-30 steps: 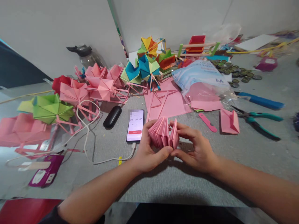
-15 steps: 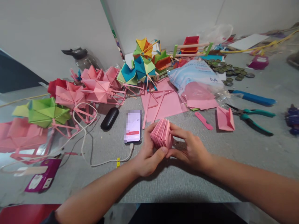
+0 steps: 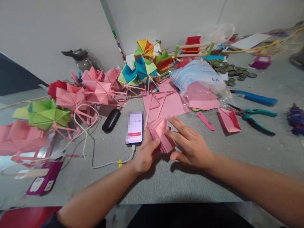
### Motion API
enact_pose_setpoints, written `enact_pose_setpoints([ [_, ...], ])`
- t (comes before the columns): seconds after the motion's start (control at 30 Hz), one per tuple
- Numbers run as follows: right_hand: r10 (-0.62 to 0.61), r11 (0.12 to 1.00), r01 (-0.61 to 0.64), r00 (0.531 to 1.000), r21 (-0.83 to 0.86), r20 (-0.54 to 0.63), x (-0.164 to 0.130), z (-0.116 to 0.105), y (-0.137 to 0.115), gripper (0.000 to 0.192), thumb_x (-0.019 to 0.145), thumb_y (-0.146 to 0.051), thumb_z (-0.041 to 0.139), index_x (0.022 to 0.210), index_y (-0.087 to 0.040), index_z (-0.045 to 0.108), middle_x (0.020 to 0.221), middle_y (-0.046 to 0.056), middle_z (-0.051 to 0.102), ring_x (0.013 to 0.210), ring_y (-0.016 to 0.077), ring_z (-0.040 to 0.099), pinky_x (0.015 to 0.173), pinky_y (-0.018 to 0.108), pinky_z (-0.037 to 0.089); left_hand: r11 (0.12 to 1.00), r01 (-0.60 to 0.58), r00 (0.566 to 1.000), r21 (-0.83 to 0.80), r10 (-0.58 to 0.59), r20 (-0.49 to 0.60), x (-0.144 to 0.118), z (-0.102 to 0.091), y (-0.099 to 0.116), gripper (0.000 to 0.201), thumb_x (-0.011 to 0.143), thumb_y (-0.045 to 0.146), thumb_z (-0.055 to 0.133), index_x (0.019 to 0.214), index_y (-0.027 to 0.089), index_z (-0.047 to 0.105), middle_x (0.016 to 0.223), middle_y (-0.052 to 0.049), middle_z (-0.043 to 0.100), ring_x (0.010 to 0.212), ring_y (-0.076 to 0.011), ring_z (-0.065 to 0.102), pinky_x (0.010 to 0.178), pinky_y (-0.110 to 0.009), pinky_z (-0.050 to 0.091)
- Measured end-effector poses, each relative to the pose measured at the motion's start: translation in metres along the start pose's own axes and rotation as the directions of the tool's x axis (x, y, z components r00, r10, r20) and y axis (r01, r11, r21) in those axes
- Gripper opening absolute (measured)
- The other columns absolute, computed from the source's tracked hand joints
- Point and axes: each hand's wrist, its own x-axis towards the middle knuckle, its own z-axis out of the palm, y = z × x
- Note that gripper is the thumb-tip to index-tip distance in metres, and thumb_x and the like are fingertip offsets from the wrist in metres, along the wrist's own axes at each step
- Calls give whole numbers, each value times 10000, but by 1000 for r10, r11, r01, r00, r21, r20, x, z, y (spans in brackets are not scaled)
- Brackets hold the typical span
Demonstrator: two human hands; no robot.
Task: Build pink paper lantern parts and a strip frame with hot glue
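A thick stack of folded pink paper (image 3: 161, 131) is gripped in my left hand (image 3: 146, 155), the thumb pressed on its top face. At the right edge of the stack is my right hand (image 3: 190, 144), its fingers spread and the fingertips close to or touching the paper. Whether they touch I cannot tell. To the right lies a single folded pink piece (image 3: 229, 121), standing partly open. Beyond the stack, flat pink sheets (image 3: 167, 101) with thin rolled pink paper sticks lie on the table.
Left stand several folded-paper wheels, pink and green (image 3: 48, 114). A phone (image 3: 134, 128) on a white cable and a black case (image 3: 111, 120) lie nearby. At right are a pink cutter (image 3: 206, 121), pliers (image 3: 257, 115), a blue-handled tool (image 3: 255, 97), coins (image 3: 234, 71) and a paper pack (image 3: 198, 76).
The stack has turned from showing its fanned edges to lying flatter with its top face up. My right hand's fingers have opened and spread away from it.
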Motion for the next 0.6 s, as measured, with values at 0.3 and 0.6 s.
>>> enact_pose_setpoints([
  [0.3,-182,983,175,973,61,145,7,2,14,875,1075,-640,554,1742,-150,272,1763,194,394,1707,325,202,1361,611,293,921,148,971,-362,-204,-121,16,-2,8,457,993,262,619,1442,178,641,1274,-105,790,1309,-278,706,1172,-434,534],
  [0.6,-228,973,230,947,20,224,8,5,11,969,1068,-638,565,1774,-130,138,1764,204,379,1705,343,207,1369,628,258,841,227,939,-491,-323,-120,18,-5,9,335,1056,211,547,1347,141,698,1182,-89,803,1175,-193,744,1117,-331,553],
])
